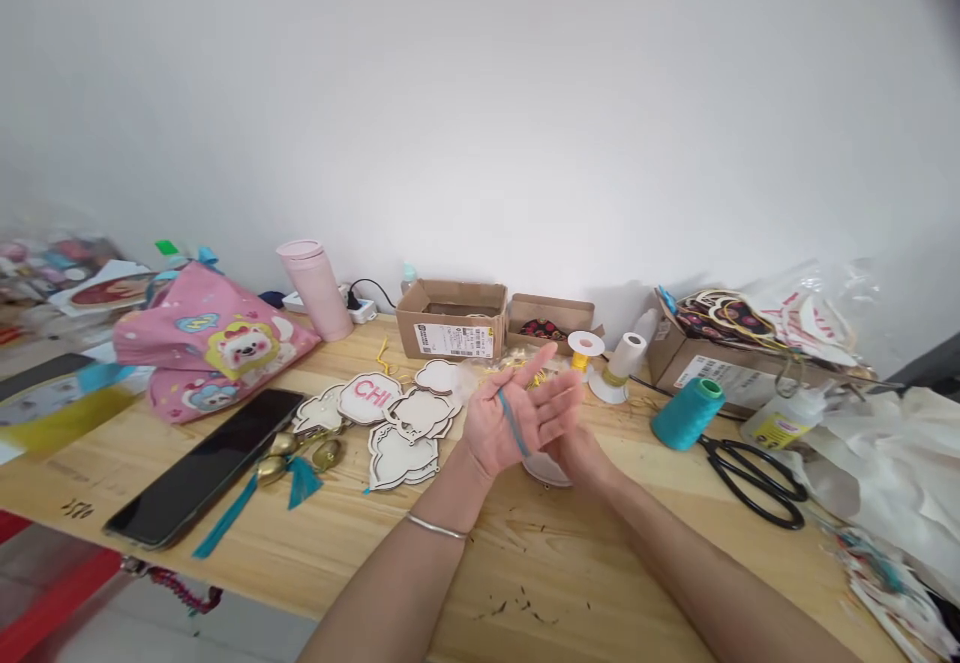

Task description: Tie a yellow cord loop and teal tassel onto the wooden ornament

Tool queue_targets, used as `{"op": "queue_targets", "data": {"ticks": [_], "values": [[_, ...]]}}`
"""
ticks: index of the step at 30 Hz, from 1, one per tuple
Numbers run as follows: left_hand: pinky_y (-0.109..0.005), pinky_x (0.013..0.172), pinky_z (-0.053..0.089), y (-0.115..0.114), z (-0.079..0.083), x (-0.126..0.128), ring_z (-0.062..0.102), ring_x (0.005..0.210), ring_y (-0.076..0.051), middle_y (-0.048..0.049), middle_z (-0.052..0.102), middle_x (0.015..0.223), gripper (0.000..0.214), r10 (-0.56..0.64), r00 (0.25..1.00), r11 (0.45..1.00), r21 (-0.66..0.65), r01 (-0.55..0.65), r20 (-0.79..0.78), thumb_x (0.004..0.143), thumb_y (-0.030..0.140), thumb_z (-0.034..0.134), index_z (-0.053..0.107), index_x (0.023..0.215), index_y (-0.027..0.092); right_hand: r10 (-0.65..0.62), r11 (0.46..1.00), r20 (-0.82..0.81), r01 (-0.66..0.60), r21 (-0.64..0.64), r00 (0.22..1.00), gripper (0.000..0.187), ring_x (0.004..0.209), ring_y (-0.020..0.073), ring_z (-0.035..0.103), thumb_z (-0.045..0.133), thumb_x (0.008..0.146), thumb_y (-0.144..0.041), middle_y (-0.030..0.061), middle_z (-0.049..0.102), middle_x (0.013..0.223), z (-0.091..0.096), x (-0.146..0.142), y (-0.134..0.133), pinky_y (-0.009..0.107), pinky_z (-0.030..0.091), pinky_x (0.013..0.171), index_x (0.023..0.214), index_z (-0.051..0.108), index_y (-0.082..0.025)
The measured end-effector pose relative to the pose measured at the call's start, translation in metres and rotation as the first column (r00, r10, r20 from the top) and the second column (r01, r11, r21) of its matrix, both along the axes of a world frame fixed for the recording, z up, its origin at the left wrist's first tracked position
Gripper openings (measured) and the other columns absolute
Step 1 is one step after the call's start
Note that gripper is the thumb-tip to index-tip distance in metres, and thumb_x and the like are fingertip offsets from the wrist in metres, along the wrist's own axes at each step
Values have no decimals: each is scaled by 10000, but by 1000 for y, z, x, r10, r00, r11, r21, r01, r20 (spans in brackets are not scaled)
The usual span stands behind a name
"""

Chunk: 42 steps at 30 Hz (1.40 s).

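My left hand (499, 423) is held palm up over the table with its fingers stretched out. A band of teal thread (514, 423) runs across its palm. Close against the left fingertips is my right hand (581, 455), its fingers mostly hidden behind the left ones. Beneath the hands lies a pale scalloped plaque (547, 468), partly covered. To the left are several cream, wavy-edged plaques (401, 458), one lettered plaque (369, 396) showing pink "CHI". A teal thread cone (688, 413) stands to the right of my right hand.
Black scissors (757, 483) and a glue bottle (784, 418) lie right. Cardboard boxes (452, 333) and thread spools (628, 355) line the wall. At left are a phone (206, 468), brass bells with teal tassels (304, 481), a pink bag (217, 343) and a pink tumbler (316, 293).
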<state>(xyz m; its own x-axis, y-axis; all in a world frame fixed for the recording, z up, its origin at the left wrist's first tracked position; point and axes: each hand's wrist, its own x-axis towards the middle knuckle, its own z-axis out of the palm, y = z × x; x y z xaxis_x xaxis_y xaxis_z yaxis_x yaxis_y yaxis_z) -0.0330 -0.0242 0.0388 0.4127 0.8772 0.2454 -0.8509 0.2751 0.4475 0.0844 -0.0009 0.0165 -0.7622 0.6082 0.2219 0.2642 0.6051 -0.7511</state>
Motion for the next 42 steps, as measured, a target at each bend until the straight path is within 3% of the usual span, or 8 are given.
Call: {"op": "queue_targets", "data": {"ticks": [5, 10, 14, 20, 26, 29, 35, 42], "values": [[-395, 999, 213, 8, 6, -3, 359, 1222, -210, -86, 401, 1327, 602, 234, 968, 972, -29, -232, 87, 812, 550, 206, 256, 1333, 252, -144, 986, -46, 148, 79, 988, 409, 569, 127, 488, 249, 886, -393, 40, 563, 631, -21, 9, 4, 231, 367, 527, 696, 526, -161], [-398, 998, 240, 15, 2, -9, 355, 1225, -234, -100, 350, 1358, 676, 404, 907, 914, -88, -395, 124, 759, 632, 275, 265, 1324, 262, -102, 947, 18, 92, 309, 995, 287, 582, 111, 513, 329, 875, -254, 30, 606, 656, -22, 13, 6, 211, 345, 545, 752, 574, -168], [-406, 979, 274, 17, 0, -12, 375, 1211, -238, -110, 369, 1345, 665, 455, 885, 888, -126, -442, 103, 758, 627, 296, 289, 1313, 260, -45, 853, 26, 25, 522, 999, 264, 541, 101, 494, 345, 862, -219, 24, 598, 621, -16, 15, 2, 207, 300, 501, 761, 580, -155], [-447, 921, 323, 16, -2, -6, 405, 1181, -258, -136, 406, 1312, 651, 326, 945, 931, -184, -315, 32, 767, 622, 290, 327, 1295, 245, -42, 694, 36, 3, 720, 998, 268, 504, 89, 432, 338, 864, -205, 21, 563, 588, -1, 19, 0, 212, 230, 468, 747, 570, -141], [-395, 816, 389, 11, -5, 6, 508, 1047, -278, -159, 495, 1220, 761, 41, 997, 971, -232, -54, -60, 711, 696, 279, 367, 1280, 197, -116, 621, 120, -22, 784, 986, 252, 524, 94, 427, 375, 866, -243, 25, 590, 628, 21, 28, 13, 230, 172, 456, 733, 570, -155], [-352, 775, 397, 10, -11, 11, 552, 954, -253, -139, 587, 1089, 776, -74, 993, 966, -253, 49, -90, 709, 712, 222, 450, 1219, 174, -118, 613, 163, -57, 788, 980, 261, 543, 92, 423, 401, 866, -289, 16, 574, 646, 35, 33, 16, 239, 150, 447, 720, 575, -160], [-402, 905, 290, 6, -21, 24, 520, 977, -249, -123, 644, 894, 857, -238, 955, 964, -163, 209, -178, 672, 755, 97, 612, 933, 120, -107, 653, 159, -51, 756, 981, 307, 555, 84, 403, 417, 864, -317, -1, 519, 618, 57, 39, 17, 239, 164, 454, 662, 597, -172], [-419, 980, 198, 4, -20, 28, 401, 1157, -273, -158, 540, 1161, 847, -349, 872, 935, -61, 350, -343, 707, 726, 144, 534, 1113, 93, -108, 863, 90, 49, 503, 990, 183, 568, 77, 458, 534, 796, -307, -6, 571, 642, 58, 41, 27, 203, 256, 492, 715, 642, -184]]}}
